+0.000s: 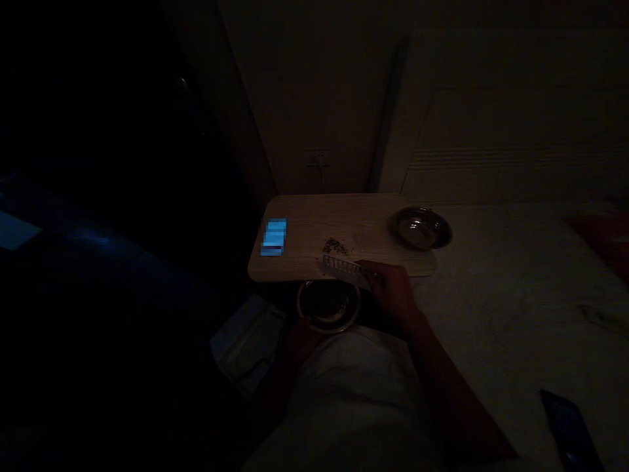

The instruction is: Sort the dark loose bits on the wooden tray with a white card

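In dim light my right hand pinches a pale flat strip with a row of slots; its exact kind is unclear. The strip lies at the table's near edge, just on my side of a small heap of dark bits, perhaps seeds or crumbs. My left hand grips the rim of a round metal bowl below that edge. Something pale shows inside this bowl, too dark to make out.
The small wooden table bears a lit screen at left and a second metal bowl at right. A socket with a plug is on the wall behind. On the pale bedding lies a dark phone.
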A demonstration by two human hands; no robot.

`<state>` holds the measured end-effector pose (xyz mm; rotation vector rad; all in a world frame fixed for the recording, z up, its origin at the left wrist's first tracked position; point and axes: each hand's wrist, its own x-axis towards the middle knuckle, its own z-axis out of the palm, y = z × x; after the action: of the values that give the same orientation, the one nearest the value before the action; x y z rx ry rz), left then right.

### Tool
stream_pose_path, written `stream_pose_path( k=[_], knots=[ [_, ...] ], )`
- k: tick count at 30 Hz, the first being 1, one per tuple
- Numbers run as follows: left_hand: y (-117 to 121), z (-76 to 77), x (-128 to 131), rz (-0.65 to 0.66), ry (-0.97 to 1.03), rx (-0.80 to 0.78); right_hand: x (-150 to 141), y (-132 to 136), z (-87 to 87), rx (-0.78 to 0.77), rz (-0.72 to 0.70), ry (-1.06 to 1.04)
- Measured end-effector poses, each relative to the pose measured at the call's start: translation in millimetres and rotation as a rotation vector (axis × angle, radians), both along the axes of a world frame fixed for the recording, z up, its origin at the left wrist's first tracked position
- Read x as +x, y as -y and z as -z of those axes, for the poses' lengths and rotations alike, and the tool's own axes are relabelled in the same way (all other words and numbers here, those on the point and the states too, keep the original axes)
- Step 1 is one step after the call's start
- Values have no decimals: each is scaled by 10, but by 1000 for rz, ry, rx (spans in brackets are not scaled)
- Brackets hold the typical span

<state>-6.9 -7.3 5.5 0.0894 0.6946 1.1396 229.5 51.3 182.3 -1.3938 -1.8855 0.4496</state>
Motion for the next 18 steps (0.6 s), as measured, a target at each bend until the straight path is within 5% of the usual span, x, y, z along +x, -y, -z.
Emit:
stream_pose_path(
  k=[9,18],
  knots=[
    [31,-182,42,-2,33,-16,2,15,-35,-3,-19,51],
    [-1,-190,-5,71,105,-74,4,54,-42,2,-72,92]
  ],
)
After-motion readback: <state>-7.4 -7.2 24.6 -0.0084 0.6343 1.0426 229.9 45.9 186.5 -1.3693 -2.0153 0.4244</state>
